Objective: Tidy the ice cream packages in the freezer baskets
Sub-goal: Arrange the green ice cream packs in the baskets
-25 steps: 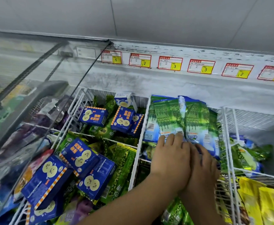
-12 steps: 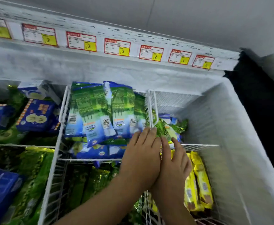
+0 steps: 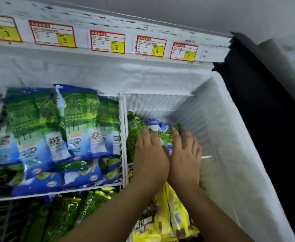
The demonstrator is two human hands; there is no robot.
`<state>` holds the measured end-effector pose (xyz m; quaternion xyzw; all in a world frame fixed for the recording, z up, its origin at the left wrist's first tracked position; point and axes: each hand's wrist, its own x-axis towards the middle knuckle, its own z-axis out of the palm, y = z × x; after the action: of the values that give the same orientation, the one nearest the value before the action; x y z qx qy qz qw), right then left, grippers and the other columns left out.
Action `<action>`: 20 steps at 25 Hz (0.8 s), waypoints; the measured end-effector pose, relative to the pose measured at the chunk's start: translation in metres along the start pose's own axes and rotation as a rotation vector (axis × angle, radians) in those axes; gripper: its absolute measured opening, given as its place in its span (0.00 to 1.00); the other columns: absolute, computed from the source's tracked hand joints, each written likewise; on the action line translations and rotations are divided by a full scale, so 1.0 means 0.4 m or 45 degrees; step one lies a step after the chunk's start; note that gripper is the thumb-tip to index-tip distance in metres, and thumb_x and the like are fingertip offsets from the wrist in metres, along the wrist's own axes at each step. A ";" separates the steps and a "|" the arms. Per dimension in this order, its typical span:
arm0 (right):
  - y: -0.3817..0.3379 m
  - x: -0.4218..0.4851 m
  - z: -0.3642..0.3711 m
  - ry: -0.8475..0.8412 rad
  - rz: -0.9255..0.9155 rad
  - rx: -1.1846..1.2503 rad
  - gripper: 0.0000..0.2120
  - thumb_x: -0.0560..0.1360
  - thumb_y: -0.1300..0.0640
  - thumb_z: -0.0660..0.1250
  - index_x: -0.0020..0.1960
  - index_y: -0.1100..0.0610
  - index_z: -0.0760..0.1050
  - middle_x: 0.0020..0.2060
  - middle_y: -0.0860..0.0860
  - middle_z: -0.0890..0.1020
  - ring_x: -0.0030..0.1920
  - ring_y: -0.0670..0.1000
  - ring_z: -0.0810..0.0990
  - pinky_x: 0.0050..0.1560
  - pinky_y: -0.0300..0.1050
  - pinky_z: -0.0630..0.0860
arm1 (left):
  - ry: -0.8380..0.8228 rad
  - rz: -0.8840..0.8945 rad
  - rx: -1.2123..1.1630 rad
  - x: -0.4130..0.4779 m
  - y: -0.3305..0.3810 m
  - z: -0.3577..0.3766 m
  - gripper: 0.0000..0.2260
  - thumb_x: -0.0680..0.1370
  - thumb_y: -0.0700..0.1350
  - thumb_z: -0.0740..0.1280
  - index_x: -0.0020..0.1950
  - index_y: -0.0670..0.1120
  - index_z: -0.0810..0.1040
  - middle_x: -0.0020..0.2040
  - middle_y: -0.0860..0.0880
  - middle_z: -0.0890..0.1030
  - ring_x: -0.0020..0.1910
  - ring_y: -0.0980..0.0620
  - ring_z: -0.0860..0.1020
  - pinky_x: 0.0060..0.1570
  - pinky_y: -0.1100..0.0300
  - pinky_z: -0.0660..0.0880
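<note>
Presently the left hand (image 3: pixel 150 156) and right hand (image 3: pixel 185 159), fingers straight and slightly spread, lie flat on the green ice cream packages (image 3: pixel 134 124) in the far-right basket (image 3: pixel 160 102). Step judged: levelling. Next, squaring them calls for a gathering push.

Glossy film, coated wire, frosted walls.
The green-and-blue packages (image 3: pixel 61 130) are in slick, glossy plastic film that crinkles and catches light; the yellow packages (image 3: pixel 176 217) and dark green wrappers (image 3: pixel 64 215) shine alike. The basket wire (image 3: pixel 122 137) looks like smooth white-coated metal. The freezer wall (image 3: pixel 90 74) is matt and rough with frost; the price labels (image 3: pixel 108 41) are paper.
</note>
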<state>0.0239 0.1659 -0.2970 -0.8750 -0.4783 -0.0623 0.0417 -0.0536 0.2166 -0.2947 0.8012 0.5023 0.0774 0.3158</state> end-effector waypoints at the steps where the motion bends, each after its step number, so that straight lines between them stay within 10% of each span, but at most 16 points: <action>1: -0.002 0.036 0.020 -0.063 -0.059 -0.005 0.27 0.77 0.43 0.53 0.71 0.55 0.69 0.67 0.60 0.72 0.66 0.62 0.71 0.64 0.57 0.68 | -0.008 -0.107 0.003 0.038 -0.005 0.013 0.25 0.81 0.48 0.55 0.76 0.40 0.54 0.78 0.39 0.50 0.77 0.43 0.48 0.74 0.53 0.48; 10: -0.070 0.248 0.228 -1.112 -0.251 0.272 0.32 0.75 0.61 0.66 0.75 0.58 0.56 0.67 0.61 0.66 0.65 0.64 0.70 0.61 0.52 0.70 | -0.169 -0.731 -0.063 0.246 -0.119 0.110 0.25 0.81 0.49 0.59 0.76 0.48 0.54 0.77 0.42 0.50 0.73 0.38 0.58 0.65 0.45 0.63; 15: -0.060 0.236 0.236 -0.898 0.026 0.406 0.13 0.77 0.61 0.61 0.61 0.61 0.72 0.56 0.59 0.78 0.57 0.60 0.78 0.48 0.47 0.72 | -0.082 -0.707 -0.099 0.252 -0.120 0.126 0.36 0.78 0.50 0.66 0.77 0.43 0.48 0.76 0.38 0.52 0.72 0.37 0.58 0.65 0.44 0.64; 20: -0.036 0.234 0.206 -0.820 0.301 0.033 0.25 0.82 0.58 0.54 0.75 0.63 0.52 0.71 0.62 0.64 0.68 0.61 0.69 0.60 0.54 0.70 | -0.252 -0.667 0.153 0.242 -0.090 0.139 0.36 0.79 0.45 0.63 0.77 0.43 0.42 0.77 0.37 0.47 0.74 0.34 0.52 0.68 0.42 0.61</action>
<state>0.0674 0.2625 -0.3644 -0.8985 -0.3630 0.2285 -0.0935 -0.0097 0.2861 -0.3783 0.6651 0.6625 -0.1154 0.3246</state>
